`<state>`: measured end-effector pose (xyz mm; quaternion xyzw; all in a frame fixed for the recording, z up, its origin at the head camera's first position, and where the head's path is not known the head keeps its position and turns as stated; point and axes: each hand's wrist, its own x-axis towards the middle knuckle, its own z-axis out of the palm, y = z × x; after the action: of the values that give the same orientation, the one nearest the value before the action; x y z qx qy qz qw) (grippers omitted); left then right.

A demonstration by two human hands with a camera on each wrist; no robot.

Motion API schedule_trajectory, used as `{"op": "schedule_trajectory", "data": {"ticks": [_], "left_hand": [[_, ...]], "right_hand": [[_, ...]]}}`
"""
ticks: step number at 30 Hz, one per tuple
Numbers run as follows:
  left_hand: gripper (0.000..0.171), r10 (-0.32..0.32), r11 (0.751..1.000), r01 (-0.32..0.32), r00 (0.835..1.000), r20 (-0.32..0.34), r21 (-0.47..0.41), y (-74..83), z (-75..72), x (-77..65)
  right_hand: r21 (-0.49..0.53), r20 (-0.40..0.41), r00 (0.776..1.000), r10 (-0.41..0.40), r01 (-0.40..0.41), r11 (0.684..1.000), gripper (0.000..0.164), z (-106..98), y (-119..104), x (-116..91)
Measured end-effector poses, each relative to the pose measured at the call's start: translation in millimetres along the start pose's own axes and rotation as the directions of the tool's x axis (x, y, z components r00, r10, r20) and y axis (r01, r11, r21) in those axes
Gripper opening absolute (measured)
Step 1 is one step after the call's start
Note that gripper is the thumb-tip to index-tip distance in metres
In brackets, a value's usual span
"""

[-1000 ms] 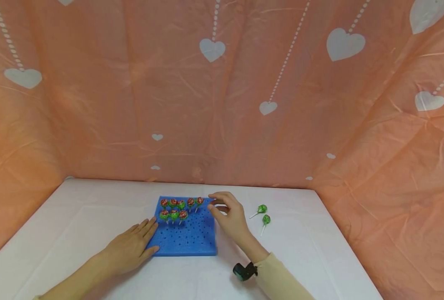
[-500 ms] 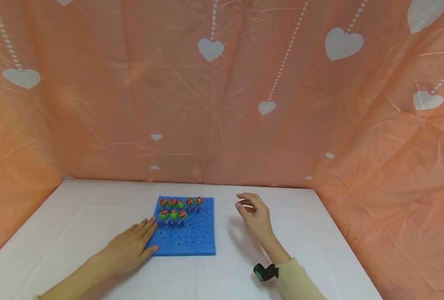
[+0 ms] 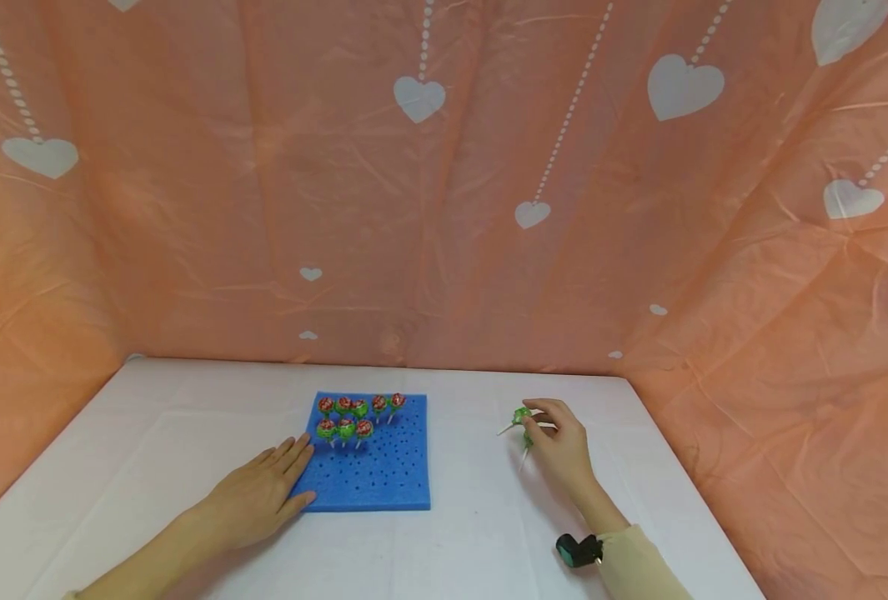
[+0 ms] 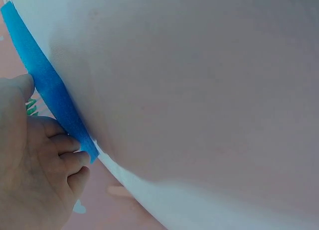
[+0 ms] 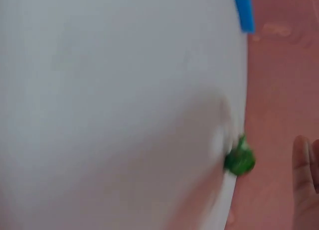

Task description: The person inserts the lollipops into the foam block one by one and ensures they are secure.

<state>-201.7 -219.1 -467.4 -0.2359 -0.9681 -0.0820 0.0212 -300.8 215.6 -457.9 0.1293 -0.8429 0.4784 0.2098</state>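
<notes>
My left hand (image 3: 252,496) rests on the left edge of a blue foam board (image 3: 387,487) dotted with holes, its fingers extended; the left wrist view shows the fingers (image 4: 65,145) along the board's side (image 4: 55,90). Several red-and-green wrapped lollipops (image 3: 346,428) stand in two rows on the board. To the right, two green lollipops lie on the white tabletop. My right hand (image 3: 564,448) is over them, thumb and fingers parted around the upper one (image 3: 520,415) and partly hiding the lower one (image 3: 527,442). A gap shows between fingers and a green lollipop (image 5: 240,159) in the right wrist view.
A white cloth covers the table (image 3: 444,558). Orange curtains (image 3: 428,250) with white hearts enclose the back and both sides. A black device (image 3: 579,551) is worn at the right wrist, by a beige sleeve (image 3: 642,562).
My right hand has moved away from the board's upper right, across the table to the two green lollipops. My left hand has stayed on the board's edge.
</notes>
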Motion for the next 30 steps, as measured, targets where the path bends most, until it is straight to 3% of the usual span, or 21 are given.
{"op": "schedule_trajectory", "data": {"ticks": [7,17,30], "left_hand": [[0.068,0.001,1.000,-0.001,1.000,0.002,-0.002,-0.8,0.2,-1.1],[0.068,0.005,1.000,-0.005,1.000,-0.008,0.007,-1.3,0.9,-0.7],[0.069,0.015,1.000,-0.014,1.000,-0.012,0.010,-1.9,1.3,0.3]], "right_hand": [[-0.136,0.089,0.995,0.042,-0.030,0.990,0.025,-17,18,1],[-0.289,0.259,0.960,0.105,-0.027,0.957,0.022,-25,30,9],[-0.380,0.335,0.926,0.172,-0.034,0.924,0.021,-22,34,14]]}}
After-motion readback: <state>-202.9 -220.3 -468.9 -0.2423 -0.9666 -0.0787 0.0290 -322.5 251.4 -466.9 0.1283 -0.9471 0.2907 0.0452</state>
